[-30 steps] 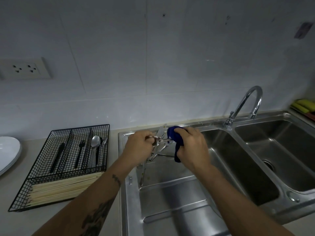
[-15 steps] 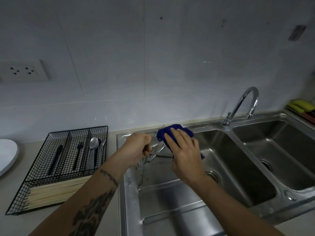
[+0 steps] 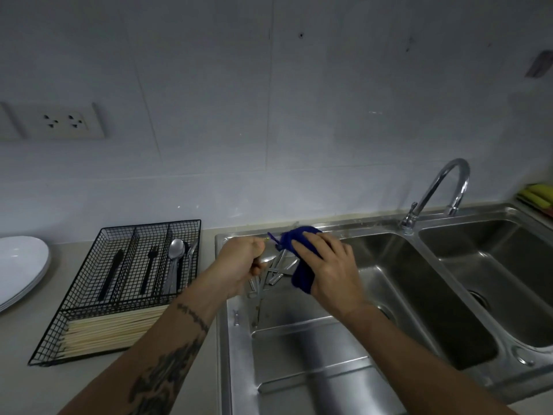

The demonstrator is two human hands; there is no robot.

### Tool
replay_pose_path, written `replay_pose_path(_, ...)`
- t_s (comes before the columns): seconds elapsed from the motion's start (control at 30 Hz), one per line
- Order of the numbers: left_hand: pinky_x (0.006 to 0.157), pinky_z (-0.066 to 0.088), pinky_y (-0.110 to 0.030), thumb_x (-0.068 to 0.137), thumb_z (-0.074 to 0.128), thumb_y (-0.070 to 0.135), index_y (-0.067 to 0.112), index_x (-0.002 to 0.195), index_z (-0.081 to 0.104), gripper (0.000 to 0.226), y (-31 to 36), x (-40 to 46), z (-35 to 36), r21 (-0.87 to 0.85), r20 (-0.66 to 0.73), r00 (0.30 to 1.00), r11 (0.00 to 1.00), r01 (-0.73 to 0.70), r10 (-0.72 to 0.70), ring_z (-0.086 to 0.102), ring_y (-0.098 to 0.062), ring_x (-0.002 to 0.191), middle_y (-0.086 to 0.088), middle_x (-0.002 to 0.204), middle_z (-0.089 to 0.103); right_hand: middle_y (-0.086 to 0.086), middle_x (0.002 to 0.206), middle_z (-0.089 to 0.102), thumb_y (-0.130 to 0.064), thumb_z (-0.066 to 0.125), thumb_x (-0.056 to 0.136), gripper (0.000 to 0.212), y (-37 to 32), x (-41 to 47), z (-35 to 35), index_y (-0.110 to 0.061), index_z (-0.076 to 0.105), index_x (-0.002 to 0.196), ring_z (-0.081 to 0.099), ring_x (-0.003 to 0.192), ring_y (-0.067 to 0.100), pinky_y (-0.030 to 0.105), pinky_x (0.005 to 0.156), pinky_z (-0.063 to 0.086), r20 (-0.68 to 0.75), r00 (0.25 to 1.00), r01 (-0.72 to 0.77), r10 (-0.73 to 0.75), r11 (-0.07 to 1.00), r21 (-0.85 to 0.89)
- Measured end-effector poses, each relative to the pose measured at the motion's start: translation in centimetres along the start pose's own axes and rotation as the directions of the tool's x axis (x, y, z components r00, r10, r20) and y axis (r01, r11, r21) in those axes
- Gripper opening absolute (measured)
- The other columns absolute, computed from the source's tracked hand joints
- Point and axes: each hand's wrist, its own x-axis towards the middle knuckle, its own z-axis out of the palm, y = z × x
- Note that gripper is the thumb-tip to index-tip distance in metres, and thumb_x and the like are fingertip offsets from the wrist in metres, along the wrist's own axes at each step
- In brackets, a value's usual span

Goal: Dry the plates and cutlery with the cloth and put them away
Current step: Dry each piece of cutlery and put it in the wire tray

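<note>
Over the back left corner of the sink, my left hand (image 3: 244, 265) grips the handle of a metal piece of cutlery; its kind is hidden. My right hand (image 3: 326, 268) holds a dark blue cloth (image 3: 300, 259) wrapped round the other end of that piece. Below the hands, several more metal cutlery pieces (image 3: 276, 272) lie on the sink's left tray. A black wire cutlery basket (image 3: 89, 319) on the counter holds a spoon (image 3: 175, 259), a dark fork (image 3: 149, 268), a dark knife (image 3: 112, 274) and chopsticks (image 3: 116, 327). White plates (image 3: 21, 268) sit stacked at the far left.
The steel double sink (image 3: 419, 283) fills the right half, with a curved tap (image 3: 440, 190) behind its divider. Yellow-green sponges (image 3: 537, 196) lie at the far right edge. A wall socket (image 3: 61, 121) sits above the counter on the tiled wall.
The right hand with the cloth has shifted along the cutlery piece and the cloth now hangs lower under the palm. The left hand keeps its grip in about the same place.
</note>
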Motion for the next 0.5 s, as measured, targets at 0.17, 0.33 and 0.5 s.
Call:
replay_pose_path(0.17,0.052,0.039,-0.025,0.099,0.045,0.004,0.008,0.078,0.057,0.025,-0.2,0.1,-0.2,0.007,-0.028,1.000,1.000,0.007,-0.007,0.049,-0.016,0.058,-0.007,0.069,0.051,0.005,0.132,0.057,-0.003,0.072,0.064,0.067,-1.4,-0.5,0.3,-0.019,0.062,0.128,0.050,0.117,0.030,0.046,0.085,0.046,-0.010,0.998,0.057,-0.057,0.998,0.000)
replay_pose_path(0.33,0.052,0.043,-0.026,0.099,0.049,0.007,0.011,0.080,0.058,0.021,-0.2,0.3,0.3,0.062,-0.020,0.999,0.997,-0.036,0.037,0.052,-0.018,0.062,-0.007,0.069,0.054,0.000,0.128,0.059,-0.007,0.076,0.060,0.069,-0.3,0.4,0.1,-0.022,0.063,0.126,0.052,0.109,0.026,0.039,0.080,0.043,-0.018,0.999,-0.046,0.047,0.999,0.029)
replay_pose_path(0.5,0.053,0.044,-0.026,0.100,0.048,0.008,0.009,0.080,0.062,0.024,-0.3,0.5,0.4,0.060,-0.034,0.999,0.998,-0.034,0.036,0.052,-0.016,0.057,-0.007,0.068,0.054,0.001,0.129,0.058,-0.004,0.067,0.064,0.067,-2.1,0.6,-0.1,-0.022,0.060,0.128,0.052,0.111,0.026,0.040,0.082,0.045,-0.033,0.999,0.008,-0.006,0.999,0.049)
